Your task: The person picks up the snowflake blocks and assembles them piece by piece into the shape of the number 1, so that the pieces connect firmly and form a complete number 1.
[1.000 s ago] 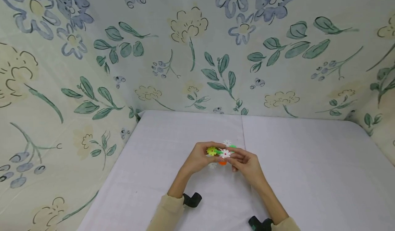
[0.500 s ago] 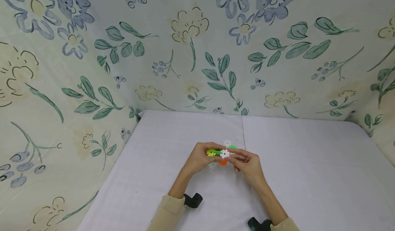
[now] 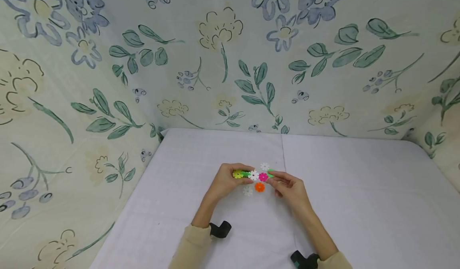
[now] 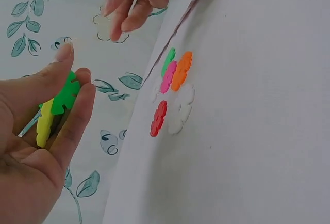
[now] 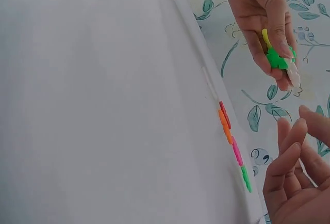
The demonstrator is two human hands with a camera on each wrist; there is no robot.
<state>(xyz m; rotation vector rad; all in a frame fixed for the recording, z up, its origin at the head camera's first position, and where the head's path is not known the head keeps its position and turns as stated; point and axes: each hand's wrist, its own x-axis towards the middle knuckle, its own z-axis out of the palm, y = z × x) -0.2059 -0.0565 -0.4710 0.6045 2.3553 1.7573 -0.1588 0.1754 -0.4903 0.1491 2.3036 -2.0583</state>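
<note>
My left hand (image 3: pixel 223 182) pinches a short chain of notched, flower-shaped plastic discs above the table. In the chain are a yellow disc (image 4: pixel 45 123), a green disc (image 4: pixel 66 94) and a white disc (image 5: pixel 293 73), joined at their edges. To its right, my right hand (image 3: pixel 292 189) has loosely bent fingers and nothing between them. Loose discs lie below the hands: pink (image 3: pixel 263 177), orange (image 3: pixel 259 187), green (image 4: pixel 168 62), red (image 4: pixel 159 118) and a few white ones (image 3: pixel 248 190). In the head view, the red disc is hidden.
A white cloth (image 3: pixel 359 205) with a seam line covers the table. Behind and to the left hangs flower-patterned fabric (image 3: pixel 194 81). Black wrist cameras (image 3: pixel 221 229) sit at both wrists, below beige sleeves.
My left hand has shifted left with the joined discs, out of the right hand's fingers, which have let go. The pink disc and more of the orange one now show.
</note>
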